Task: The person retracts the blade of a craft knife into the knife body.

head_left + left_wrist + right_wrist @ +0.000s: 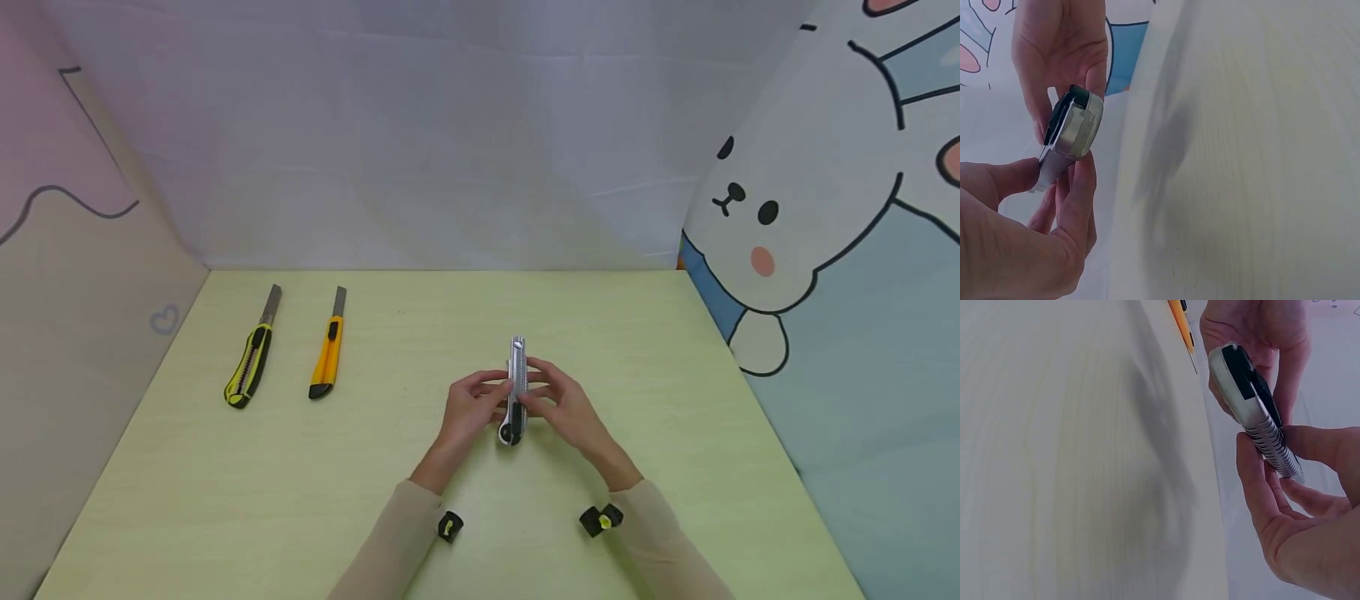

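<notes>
Both hands hold a silver metal utility knife upright above the table, its black-trimmed end toward me. My left hand pinches its left side between thumb and fingers. On the other side my right hand pinches it too, thumb near the black slider. In the left wrist view the rounded butt of the utility knife faces the camera. The right wrist view shows ridges along the utility knife's body between the fingertips. No blade can be made out.
At the left of the pale wooden table lie a green-and-black utility knife and an orange utility knife, both with blades out. A white cloth wall stands behind, and printed sheets flank both sides.
</notes>
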{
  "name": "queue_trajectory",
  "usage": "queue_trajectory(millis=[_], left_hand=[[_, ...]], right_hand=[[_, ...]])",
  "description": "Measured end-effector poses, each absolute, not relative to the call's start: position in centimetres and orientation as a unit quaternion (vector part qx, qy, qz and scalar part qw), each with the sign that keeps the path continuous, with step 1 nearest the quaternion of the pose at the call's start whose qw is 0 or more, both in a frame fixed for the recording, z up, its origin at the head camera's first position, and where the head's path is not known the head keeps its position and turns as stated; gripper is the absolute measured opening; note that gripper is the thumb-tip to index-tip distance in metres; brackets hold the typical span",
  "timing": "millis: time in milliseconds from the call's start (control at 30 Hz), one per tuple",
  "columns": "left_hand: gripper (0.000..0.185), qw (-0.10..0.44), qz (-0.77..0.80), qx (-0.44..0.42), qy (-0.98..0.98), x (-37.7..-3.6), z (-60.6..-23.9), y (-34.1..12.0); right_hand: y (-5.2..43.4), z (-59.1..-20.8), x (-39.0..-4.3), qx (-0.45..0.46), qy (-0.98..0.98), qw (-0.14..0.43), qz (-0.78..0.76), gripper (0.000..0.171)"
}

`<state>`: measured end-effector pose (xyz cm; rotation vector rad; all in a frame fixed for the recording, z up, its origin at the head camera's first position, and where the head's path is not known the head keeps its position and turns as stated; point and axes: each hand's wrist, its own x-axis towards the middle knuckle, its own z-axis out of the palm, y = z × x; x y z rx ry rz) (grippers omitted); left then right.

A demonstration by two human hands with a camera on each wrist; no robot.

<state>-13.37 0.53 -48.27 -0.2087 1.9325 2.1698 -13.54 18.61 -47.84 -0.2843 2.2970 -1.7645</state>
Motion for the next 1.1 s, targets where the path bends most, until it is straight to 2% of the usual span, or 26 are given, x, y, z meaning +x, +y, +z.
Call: queue_trajectory(millis=[1100], left_hand=[[0.025, 0.119, 0.689, -0.048, 0.713, -14.3, -49.2, 4.3]], right_hand=[[22.1, -48.3, -13.6, -0.063, 0.803, 0.117, -0.581, 0.057]])
